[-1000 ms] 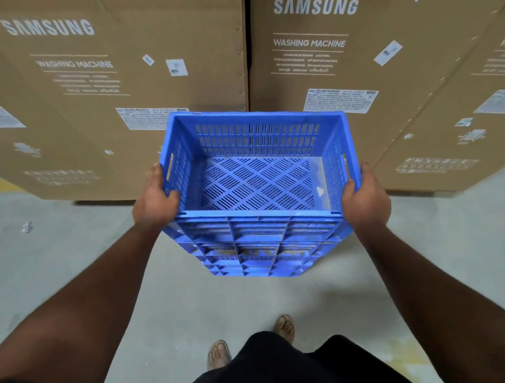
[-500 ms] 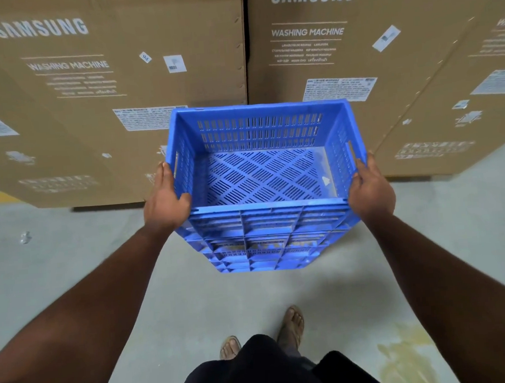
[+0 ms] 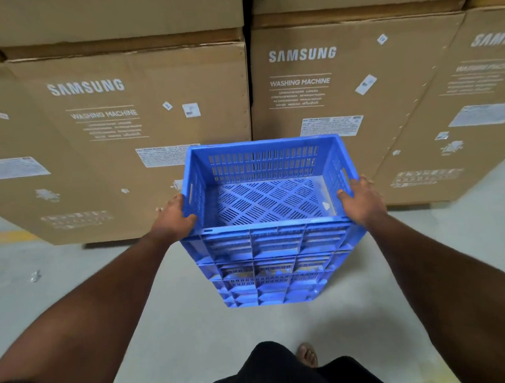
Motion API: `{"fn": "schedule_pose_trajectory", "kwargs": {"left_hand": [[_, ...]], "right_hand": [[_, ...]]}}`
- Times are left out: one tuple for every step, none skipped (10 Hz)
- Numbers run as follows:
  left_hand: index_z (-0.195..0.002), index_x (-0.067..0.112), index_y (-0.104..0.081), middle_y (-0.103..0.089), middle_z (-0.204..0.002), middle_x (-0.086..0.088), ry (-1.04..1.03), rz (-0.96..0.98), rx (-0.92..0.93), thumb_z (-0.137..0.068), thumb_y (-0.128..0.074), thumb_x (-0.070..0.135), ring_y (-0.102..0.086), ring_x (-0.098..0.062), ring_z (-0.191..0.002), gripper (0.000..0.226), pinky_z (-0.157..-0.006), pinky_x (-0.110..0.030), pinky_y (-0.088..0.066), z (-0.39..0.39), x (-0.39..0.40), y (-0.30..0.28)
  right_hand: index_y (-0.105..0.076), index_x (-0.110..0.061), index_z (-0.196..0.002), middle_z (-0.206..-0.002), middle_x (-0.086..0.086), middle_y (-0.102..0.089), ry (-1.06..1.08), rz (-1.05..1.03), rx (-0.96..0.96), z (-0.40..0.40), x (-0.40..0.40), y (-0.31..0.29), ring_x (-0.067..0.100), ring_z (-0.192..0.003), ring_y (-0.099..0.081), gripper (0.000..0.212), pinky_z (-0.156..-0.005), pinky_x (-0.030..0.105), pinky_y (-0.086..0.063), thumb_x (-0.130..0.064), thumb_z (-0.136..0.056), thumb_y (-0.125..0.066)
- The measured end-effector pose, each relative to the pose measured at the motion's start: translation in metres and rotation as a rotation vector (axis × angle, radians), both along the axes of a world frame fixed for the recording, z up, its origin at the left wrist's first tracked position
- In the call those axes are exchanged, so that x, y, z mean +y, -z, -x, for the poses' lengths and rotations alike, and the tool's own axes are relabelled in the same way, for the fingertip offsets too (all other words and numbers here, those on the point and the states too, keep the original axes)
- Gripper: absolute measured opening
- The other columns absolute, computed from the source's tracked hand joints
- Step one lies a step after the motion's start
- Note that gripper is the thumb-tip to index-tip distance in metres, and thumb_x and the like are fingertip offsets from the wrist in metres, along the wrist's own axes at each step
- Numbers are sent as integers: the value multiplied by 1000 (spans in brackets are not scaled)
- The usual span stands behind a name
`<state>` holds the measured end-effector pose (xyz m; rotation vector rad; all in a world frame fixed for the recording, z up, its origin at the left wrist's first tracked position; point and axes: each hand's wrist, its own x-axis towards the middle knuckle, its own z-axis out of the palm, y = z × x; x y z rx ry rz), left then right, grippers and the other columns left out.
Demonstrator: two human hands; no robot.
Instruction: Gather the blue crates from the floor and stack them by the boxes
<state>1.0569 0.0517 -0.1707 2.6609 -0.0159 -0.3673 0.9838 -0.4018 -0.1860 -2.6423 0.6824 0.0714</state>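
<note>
An empty blue slatted crate (image 3: 267, 190) sits on top of a stack of blue crates (image 3: 271, 279) on the grey floor, just in front of the cardboard washing machine boxes (image 3: 115, 126). My left hand (image 3: 172, 218) grips the top crate's left rim near the front corner. My right hand (image 3: 362, 198) grips its right rim. The top crate looks level and lined up with the ones under it. How many crates lie below I cannot tell exactly.
Large brown boxes (image 3: 327, 81) form a wall behind the stack, with more boxes on top. A small scrap (image 3: 35, 276) lies on the floor at the left. My foot (image 3: 307, 355) shows near the bottom. A yellow floor line (image 3: 3, 237) runs at far left.
The view has tilted up, so more of the boxes shows. The crate and stack sit lower and farther from me in the frame. Both hands stay on the rim.
</note>
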Motion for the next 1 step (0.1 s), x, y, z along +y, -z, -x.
{"fn": "schedule_pose_trajectory", "kwargs": {"left_hand": [[-151,6,-39,-44,-154,-19,32,-40,-35,-92,-61,26,-43,-34,-141,66,-119,-48,-29,-1,8,-24]], "right_hand": [[-36,-14,-156,-163,11,-31,9,-166,-159,8,46,-36,33,-148,-33,65,-120,46,-29,-39,-99,-54]]}}
